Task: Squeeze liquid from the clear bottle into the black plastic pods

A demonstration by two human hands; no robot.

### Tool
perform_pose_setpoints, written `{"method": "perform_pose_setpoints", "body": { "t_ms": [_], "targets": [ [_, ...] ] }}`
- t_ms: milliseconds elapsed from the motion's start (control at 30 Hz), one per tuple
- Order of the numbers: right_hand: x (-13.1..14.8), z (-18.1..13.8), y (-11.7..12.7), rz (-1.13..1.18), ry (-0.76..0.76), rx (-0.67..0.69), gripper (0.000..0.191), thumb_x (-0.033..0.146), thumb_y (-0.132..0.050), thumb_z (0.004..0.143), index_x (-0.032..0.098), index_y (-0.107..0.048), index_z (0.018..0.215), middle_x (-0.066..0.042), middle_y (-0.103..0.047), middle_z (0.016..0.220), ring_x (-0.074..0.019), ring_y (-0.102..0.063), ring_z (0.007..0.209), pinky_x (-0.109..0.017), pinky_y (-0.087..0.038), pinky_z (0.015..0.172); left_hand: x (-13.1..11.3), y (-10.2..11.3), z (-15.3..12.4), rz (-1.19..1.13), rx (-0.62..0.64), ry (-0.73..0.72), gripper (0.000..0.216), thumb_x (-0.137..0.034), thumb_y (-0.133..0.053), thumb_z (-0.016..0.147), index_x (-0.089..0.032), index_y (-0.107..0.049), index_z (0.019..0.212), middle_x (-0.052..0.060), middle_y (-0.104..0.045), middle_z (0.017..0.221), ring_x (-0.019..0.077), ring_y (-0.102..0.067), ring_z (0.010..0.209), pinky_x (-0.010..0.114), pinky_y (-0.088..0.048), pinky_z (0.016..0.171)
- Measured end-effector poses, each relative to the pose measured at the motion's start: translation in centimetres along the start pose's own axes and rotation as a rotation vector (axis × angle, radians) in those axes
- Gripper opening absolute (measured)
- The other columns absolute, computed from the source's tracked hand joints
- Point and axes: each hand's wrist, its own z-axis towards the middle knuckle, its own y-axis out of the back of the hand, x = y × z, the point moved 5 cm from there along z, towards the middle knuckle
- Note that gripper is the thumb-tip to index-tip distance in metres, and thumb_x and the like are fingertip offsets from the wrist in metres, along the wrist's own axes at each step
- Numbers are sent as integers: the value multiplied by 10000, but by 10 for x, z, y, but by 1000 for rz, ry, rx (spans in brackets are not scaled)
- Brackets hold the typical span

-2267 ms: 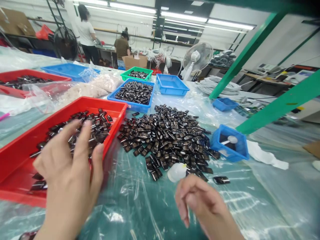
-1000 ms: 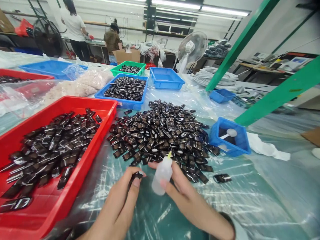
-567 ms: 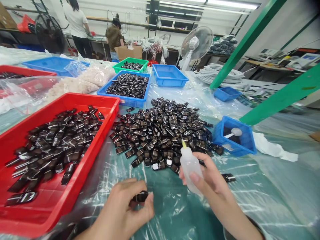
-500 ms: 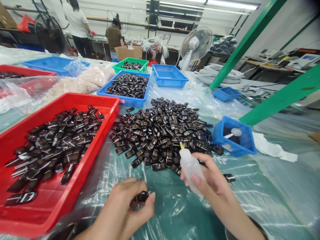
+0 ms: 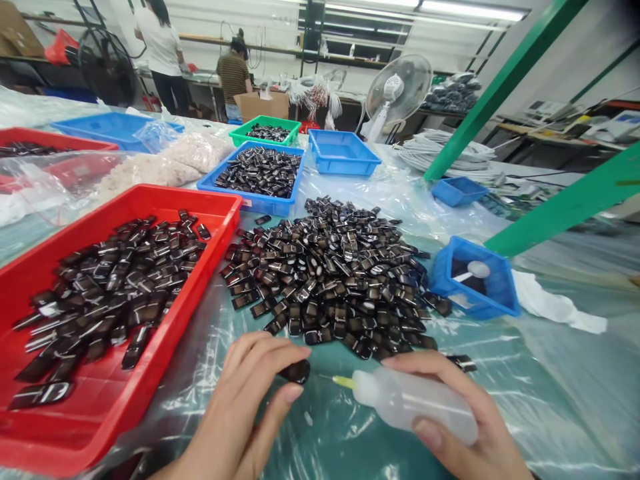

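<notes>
Pinched in the fingers of my left hand (image 5: 245, 393) is a small glossy black plastic piece (image 5: 296, 371). My right hand (image 5: 460, 407) grips a translucent white squeeze bottle (image 5: 417, 400) lying nearly level, with a yellow needle tip (image 5: 345, 382) that points left at the black piece. The thin needle ends close to the piece; I cannot tell whether it touches. Just beyond both hands spreads a heap of similar black pieces (image 5: 330, 267). A small white bit (image 5: 309, 419) shows below the needle.
To the left stands a red tray (image 5: 227, 230) with many black pieces. Behind the heap are a filled blue tray (image 5: 270, 203), a green tray (image 5: 295, 133) and another blue tray (image 5: 345, 167). At right, a blue bin (image 5: 500, 300) holds a white spoon (image 5: 477, 269), near a green post (image 5: 560, 207).
My right hand has swung the bottle from tilted upward to nearly level, its needle now by the black piece. My left hand has risen slightly, exposing more of that piece.
</notes>
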Motion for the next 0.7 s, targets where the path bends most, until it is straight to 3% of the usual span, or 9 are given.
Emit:
{"method": "perform_pose_setpoints", "body": {
  "t_ms": [200, 400, 700],
  "targets": [
    [-7, 1, 0, 3, -6, 27, 332, 597, -621, 784, 324, -671, 964, -27, -675, 805, -176, -610, 551, -268, -454, 466, -2, 1, -1, 30, 19, -11, 231, -257, -381, 1005, -296, -490, 1205, 20, -609, 1121, 225, -466, 1089, 368, -373, 926],
    [-6, 2, 2, -74, 38, 4, 223, 415, -745, 715, 365, -702, 928, -5, -710, 829, -192, -658, 636, -255, -499, 516, -4, 0, -3, 57, 28, -41, 237, -296, -368, 1015, -279, -506, 1207, 41, -630, 1094, 228, -500, 1051, 385, -415, 870],
    [3, 0, 9, -224, 49, -35, 332, 651, -670, 693, 407, -743, 905, -7, -732, 780, -218, -666, 631, -284, -540, 523, -10, 2, -3, 97, -6, -91, 228, -300, -402, 1008, -261, -549, 1177, 39, -651, 1015, 215, -528, 984, 359, -431, 849]
  ]
}}
